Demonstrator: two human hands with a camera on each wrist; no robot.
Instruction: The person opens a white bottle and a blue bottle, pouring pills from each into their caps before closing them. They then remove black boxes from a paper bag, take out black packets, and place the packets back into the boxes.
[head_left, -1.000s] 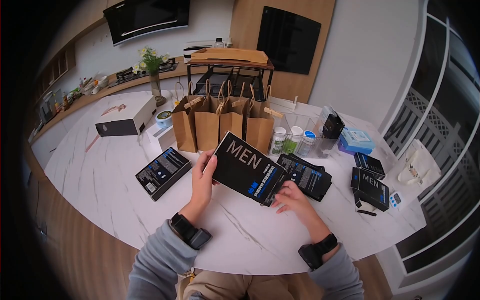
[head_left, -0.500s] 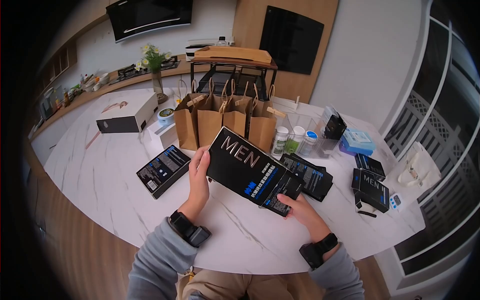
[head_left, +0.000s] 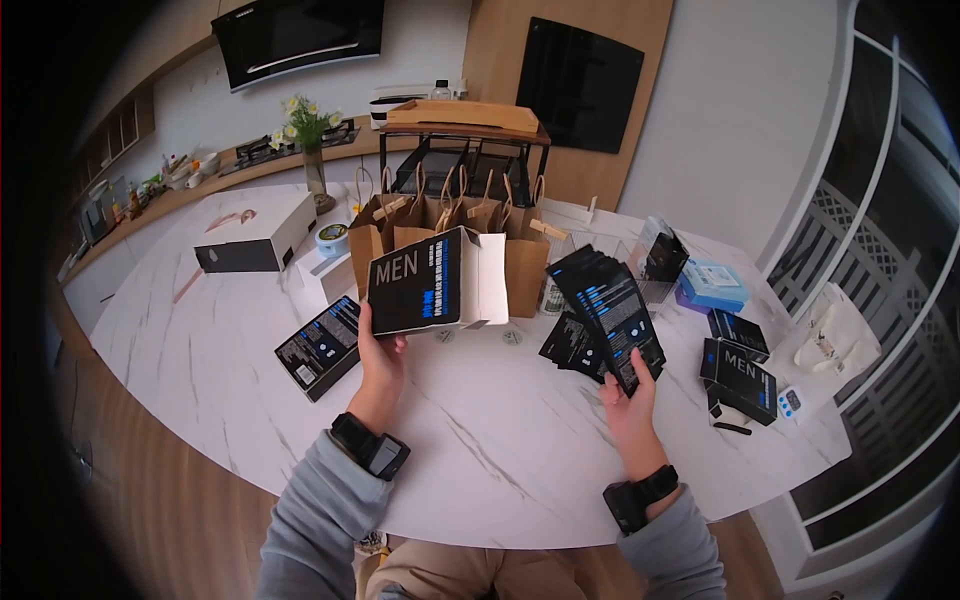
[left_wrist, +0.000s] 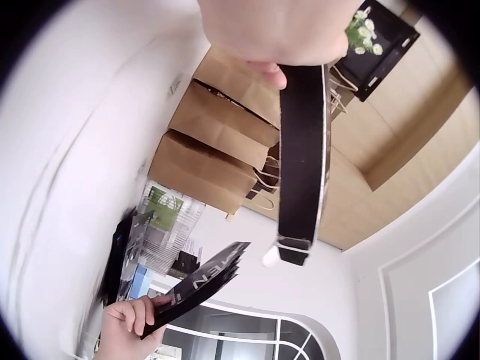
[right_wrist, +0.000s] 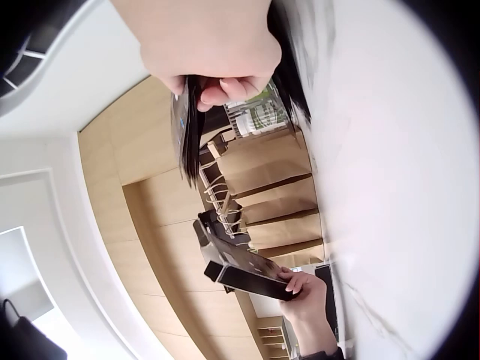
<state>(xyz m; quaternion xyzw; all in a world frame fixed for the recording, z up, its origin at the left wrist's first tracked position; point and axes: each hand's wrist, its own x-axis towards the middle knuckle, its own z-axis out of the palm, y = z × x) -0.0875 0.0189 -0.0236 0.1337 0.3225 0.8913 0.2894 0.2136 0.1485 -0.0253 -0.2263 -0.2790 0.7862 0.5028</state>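
A black box marked "MEN" (head_left: 420,282) is held upright above a white marble table (head_left: 200,370), its open end with a pale inner flap turned to the right. The left hand (head_left: 378,352) grips the box by its lower left corner, fingers curled round the edge. To the right and well apart from the box, the right hand (head_left: 628,392) holds up a fanned stack of black sachets (head_left: 612,310) with blue print, thumb and fingers pinching the stack's lower end. More black sachets (head_left: 570,345) lie flat on the table just beneath that stack.

Behind the box stands a row of brown paper bags (head_left: 520,262) with twisted handles. A second black box (head_left: 318,346) lies flat on the table left of the left hand. To the far right lie two more black boxes (head_left: 740,368), a light blue packet (head_left: 712,282) and a small timer (head_left: 790,401). A white carton (head_left: 252,240) and a vase of flowers (head_left: 312,150) stand further back on the left.
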